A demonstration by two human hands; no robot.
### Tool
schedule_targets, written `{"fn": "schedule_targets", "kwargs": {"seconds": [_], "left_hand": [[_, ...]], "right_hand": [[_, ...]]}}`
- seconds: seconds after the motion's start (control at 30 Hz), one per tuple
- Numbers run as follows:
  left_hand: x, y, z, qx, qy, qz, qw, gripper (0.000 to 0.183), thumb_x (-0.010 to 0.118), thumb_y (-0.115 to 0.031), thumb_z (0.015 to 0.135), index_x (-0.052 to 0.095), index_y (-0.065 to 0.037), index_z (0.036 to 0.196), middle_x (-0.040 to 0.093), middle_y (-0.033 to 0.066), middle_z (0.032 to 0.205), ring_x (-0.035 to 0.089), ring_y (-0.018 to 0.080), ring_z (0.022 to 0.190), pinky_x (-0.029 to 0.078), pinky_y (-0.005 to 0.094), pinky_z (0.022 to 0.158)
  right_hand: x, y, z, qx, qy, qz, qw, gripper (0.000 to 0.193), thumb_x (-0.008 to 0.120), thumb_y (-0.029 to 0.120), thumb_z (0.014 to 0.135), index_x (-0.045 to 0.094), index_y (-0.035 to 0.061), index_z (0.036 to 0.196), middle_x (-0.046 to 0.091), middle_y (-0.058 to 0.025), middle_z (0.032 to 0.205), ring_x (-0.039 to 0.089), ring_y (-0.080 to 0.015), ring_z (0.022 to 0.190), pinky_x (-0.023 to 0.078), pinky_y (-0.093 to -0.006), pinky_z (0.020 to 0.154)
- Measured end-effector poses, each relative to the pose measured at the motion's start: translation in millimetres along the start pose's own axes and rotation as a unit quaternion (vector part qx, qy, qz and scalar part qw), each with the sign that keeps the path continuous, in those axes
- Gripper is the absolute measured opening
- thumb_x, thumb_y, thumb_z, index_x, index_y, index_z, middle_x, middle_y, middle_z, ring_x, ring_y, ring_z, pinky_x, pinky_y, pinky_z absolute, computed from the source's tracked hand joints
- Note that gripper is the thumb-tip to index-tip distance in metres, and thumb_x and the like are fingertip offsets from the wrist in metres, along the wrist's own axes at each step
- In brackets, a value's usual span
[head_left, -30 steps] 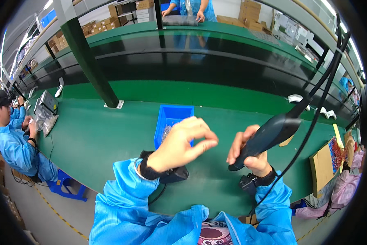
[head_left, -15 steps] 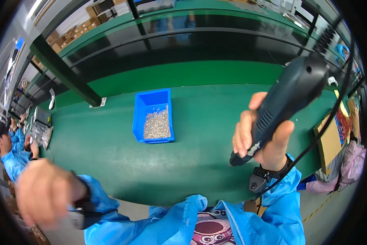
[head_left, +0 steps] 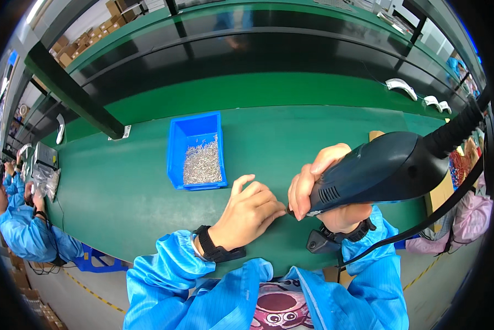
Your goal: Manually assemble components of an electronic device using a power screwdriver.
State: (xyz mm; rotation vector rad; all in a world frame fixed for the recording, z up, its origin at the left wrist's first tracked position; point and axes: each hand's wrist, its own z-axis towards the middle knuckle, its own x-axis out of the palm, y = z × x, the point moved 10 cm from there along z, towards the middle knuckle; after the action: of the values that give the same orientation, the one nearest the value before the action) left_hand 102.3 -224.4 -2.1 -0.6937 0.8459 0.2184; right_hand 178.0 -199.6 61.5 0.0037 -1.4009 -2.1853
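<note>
My right hand (head_left: 330, 190) is wrapped round a dark corded electric screwdriver (head_left: 387, 170), which lies nearly level with its tip pointing left. My left hand (head_left: 250, 210) is beside that tip, its thumb and fingers pinched together there; whatever they hold is too small to make out. Left of the screwdriver, a blue plastic bin (head_left: 171, 157) stands on the green worktable (head_left: 120, 195). Many small silvery screws (head_left: 203, 163) are heaped in its nearer part.
A thick black cord (head_left: 434, 212) runs from the screwdriver down past my right forearm. A dark green post (head_left: 73, 91) rises at the table's back left. Cardboard (head_left: 439, 195) lies at the right edge. On the far left, a co-worker in a blue smock (head_left: 29, 234) sits.
My left hand has come in from the far left to the screwdriver's tip. The screwdriver has been lowered from a steep tilt to nearly level, still in my right hand.
</note>
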Motion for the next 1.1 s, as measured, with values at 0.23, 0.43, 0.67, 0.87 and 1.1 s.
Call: {"fn": "schedule_targets", "kwargs": {"seconds": [0.23, 0.43, 0.67, 0.87, 1.1], "left_hand": [[-4, 3, 2, -0.009, 0.002, -0.020, 1.000, 0.011, 0.069, -0.012, 0.066, 0.063, -0.011, 0.075, 0.052, -0.0023, 0.070, 0.051, 0.0150, 0.079, 0.029, 0.0441, 0.091], [3, 17, 0, -0.040, -0.005, -0.073, 0.997, 0.012, 0.070, -0.013, 0.066, 0.063, -0.011, 0.076, 0.053, -0.0014, 0.072, 0.051, 0.0155, 0.081, 0.029, 0.0434, 0.091], [6, 15, 2, -0.025, 0.001, -0.063, 0.998, 0.011, 0.070, -0.014, 0.067, 0.063, -0.011, 0.075, 0.054, -0.0010, 0.072, 0.051, 0.0159, 0.080, 0.029, 0.0418, 0.091], [10, 20, 0, -0.036, 0.028, -0.112, 0.993, 0.009, 0.069, -0.016, 0.067, 0.063, -0.013, 0.074, 0.054, -0.0026, 0.071, 0.051, 0.0160, 0.080, 0.029, 0.0412, 0.091], [8, 24, 2, -0.055, 0.004, -0.090, 0.994, 0.008, 0.068, -0.016, 0.068, 0.063, -0.013, 0.073, 0.055, -0.0013, 0.071, 0.052, 0.0165, 0.079, 0.030, 0.0394, 0.090]], "right_hand": [[-6, -10, 5, -0.009, -0.013, 0.038, 0.999, 0.074, 0.049, 0.071, 0.067, 0.036, 0.0063, 0.100, 0.050, -0.0088, 0.054, 0.049, -0.0163, 0.040, 0.042, -0.0278, 0.039], [-2, -6, 4, -0.052, 0.041, 0.023, 0.998, 0.075, 0.050, 0.072, 0.067, 0.035, 0.0066, 0.101, 0.052, -0.0091, 0.057, 0.050, -0.0161, 0.042, 0.043, -0.0281, 0.040], [-6, -8, 2, -0.018, 0.023, 0.020, 0.999, 0.075, 0.052, 0.070, 0.067, 0.036, 0.0057, 0.102, 0.052, -0.0107, 0.059, 0.050, -0.0170, 0.043, 0.043, -0.0281, 0.042], [19, -12, 9, 0.009, 0.219, 0.079, 0.972, 0.073, 0.057, 0.065, 0.067, 0.038, 0.0034, 0.102, 0.054, -0.0124, 0.062, 0.052, -0.0180, 0.050, 0.042, -0.0265, 0.046], [-1, -18, 9, 0.037, 0.027, 0.007, 0.999, 0.073, 0.054, 0.066, 0.068, 0.037, 0.0029, 0.102, 0.051, -0.0092, 0.055, 0.051, -0.0158, 0.044, 0.043, -0.0260, 0.042]]}}
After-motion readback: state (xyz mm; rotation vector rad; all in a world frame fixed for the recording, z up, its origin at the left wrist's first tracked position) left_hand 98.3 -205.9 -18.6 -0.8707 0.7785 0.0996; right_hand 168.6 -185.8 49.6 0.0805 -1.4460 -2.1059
